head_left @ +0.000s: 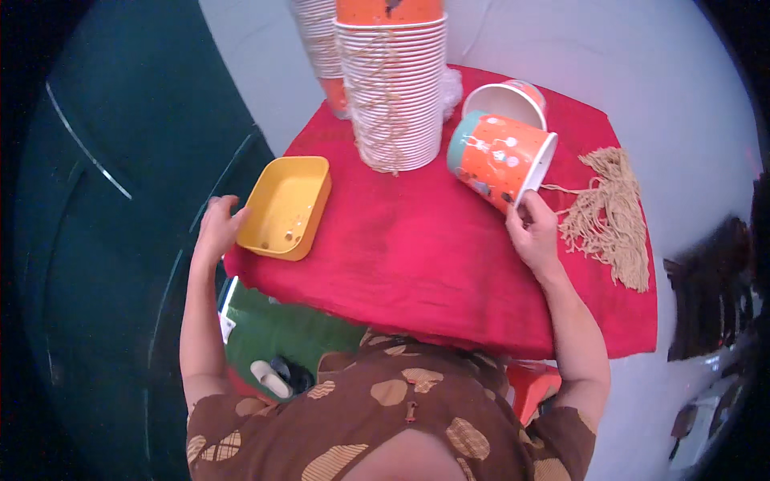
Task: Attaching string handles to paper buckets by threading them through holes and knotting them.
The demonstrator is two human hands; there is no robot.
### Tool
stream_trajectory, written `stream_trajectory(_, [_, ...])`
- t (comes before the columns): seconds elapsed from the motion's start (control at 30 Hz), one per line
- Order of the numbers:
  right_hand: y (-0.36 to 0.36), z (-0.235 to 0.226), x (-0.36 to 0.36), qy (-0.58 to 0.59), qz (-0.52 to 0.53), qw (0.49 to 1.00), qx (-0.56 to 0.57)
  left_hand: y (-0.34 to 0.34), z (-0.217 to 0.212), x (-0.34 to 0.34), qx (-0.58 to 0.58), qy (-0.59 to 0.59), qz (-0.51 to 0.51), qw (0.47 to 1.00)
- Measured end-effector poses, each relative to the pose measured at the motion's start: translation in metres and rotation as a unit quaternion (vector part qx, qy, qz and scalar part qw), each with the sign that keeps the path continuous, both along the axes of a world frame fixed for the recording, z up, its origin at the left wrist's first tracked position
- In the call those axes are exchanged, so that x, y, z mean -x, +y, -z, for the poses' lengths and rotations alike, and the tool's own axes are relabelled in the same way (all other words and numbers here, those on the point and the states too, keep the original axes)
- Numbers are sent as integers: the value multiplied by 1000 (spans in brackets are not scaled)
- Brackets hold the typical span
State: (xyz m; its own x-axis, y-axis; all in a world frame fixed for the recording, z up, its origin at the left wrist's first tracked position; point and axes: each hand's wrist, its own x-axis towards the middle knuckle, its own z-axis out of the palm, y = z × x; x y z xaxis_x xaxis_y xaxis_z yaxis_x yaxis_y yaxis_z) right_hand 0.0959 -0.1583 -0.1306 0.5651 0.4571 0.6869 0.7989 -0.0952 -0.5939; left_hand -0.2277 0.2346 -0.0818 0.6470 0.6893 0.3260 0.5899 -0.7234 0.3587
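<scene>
My right hand pinches the white rim of an orange paper bucket with a teal base band and pale printed figures. The bucket is tilted on its side, mouth toward the right. Behind it lies another paper bucket, its white inside showing. At the left, my left hand is beside a yellow rectangular plastic tub, thumb and fingers apart, the thumb at or very near its rim. A few small brown bits, too small to name, lie in the tub.
A tall stack of paper buckets, with tan string hanging down it, stands at the back; a second stack is behind it. A bundle of tan strings lies at the right of the red-covered table. Slippers are on the green floor.
</scene>
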Motion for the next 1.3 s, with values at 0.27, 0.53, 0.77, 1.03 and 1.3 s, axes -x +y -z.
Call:
stream_trajectory(0.27, [-10, -6, 0, -14, -24, 1000, 2, -130, -44, -99, -133, -209, 193, 950])
stream_trajectory(0.53, [-15, -14, -8, -71, -31, 996, -44, -181, 15, -221, 170, -202, 339, 903])
stream_trajectory(0.77, [-29, -24, -17, -137, 10, 990, -33, -208, 39, -240, 365, -313, 299, 825])
stream_trajectory(1.03, [-35, -27, -31, -123, 17, 990, -64, -212, 38, -238, 522, -263, 318, 747])
stream_trajectory(1.3, [-37, -17, -38, -62, 53, 994, -76, -228, 43, -233, 539, -170, 362, 741])
